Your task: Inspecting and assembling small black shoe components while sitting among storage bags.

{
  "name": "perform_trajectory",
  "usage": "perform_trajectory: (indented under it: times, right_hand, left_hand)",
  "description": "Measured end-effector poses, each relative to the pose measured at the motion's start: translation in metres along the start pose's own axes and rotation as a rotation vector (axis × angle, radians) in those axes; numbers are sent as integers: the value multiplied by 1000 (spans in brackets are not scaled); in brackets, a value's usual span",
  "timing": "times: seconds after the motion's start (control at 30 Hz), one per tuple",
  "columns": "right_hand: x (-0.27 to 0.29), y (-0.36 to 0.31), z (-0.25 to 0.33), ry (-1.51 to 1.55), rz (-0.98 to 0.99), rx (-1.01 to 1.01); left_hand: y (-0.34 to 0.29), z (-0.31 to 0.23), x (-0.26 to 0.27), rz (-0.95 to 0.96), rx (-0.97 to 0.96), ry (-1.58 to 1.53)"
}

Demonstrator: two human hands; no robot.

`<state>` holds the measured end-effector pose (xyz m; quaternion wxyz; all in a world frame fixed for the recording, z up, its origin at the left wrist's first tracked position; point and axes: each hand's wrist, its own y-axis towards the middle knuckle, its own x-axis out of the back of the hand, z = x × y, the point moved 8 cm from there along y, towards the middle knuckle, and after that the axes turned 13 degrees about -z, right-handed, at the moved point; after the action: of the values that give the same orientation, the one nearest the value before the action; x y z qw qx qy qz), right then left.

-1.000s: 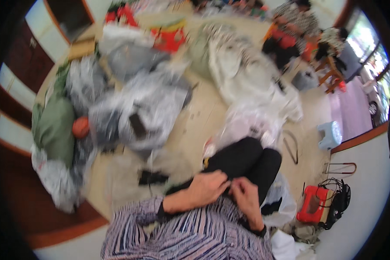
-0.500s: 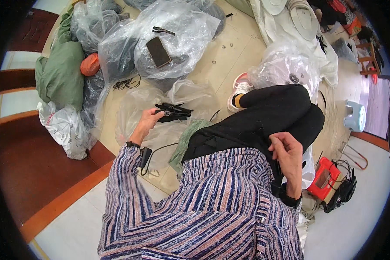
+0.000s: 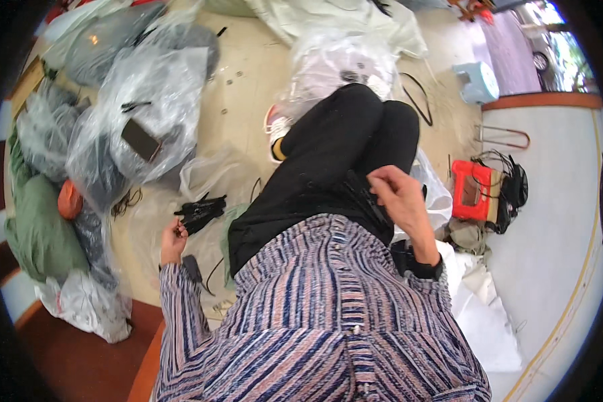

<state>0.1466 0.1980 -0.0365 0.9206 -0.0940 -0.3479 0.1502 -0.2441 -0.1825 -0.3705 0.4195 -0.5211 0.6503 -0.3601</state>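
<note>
Striped sleeve: blue, pink and white shirt [image 3: 315,321] fills the near foreground
Right hand: right hand [image 3: 398,201] rests on the black trouser leg [image 3: 335,161], fingers [image 3: 382,179] curled narrow, pinching a thin black strap [image 3: 367,199]
Left hand: left hand [image 3: 173,240] low at the floor, fingers bent around the end of a bundle of black clips [image 3: 201,211]
Bundle: lies on clear plastic sheeting [image 3: 214,181] on the floor, just beside the left knee
Further off: dark phone [image 3: 141,139] on a clear plastic bag [image 3: 161,87]; red box [image 3: 470,190] to the right; pale blue stool [image 3: 479,82] beyond
</note>
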Motion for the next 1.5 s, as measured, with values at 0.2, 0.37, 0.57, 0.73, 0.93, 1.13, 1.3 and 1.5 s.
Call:
perform_trajectory:
  times: [0.2,0.37,0.57,0.73,0.93,1.13,1.3,1.5]
  right_hand:
    - [-23,-9,10,-130,94,320]
    - [-45,-15,7,-373,120,430]
    - [-10,-11,2,-18,-55,298]
    - [-13,-16,-19,539,89,-165]
    - [-10,-24,-9,518,147,-96]
    - [-6,-32,3,653,213,-126]
    - [-5,-29,-2,738,178,-156]
    - [-4,-30,0,723,232,-245]
  left_hand:
    - [-118,-20,-131,209,-70,22]
    - [-219,-13,-281,699,-154,353]
    - [-300,31,-368,946,35,585]
    - [-315,64,-381,914,162,589]
    - [-327,88,-394,970,168,583]
    - [-331,93,-399,967,82,583]
    - [-330,94,-401,948,92,597]
    - [-328,95,-398,882,105,596]
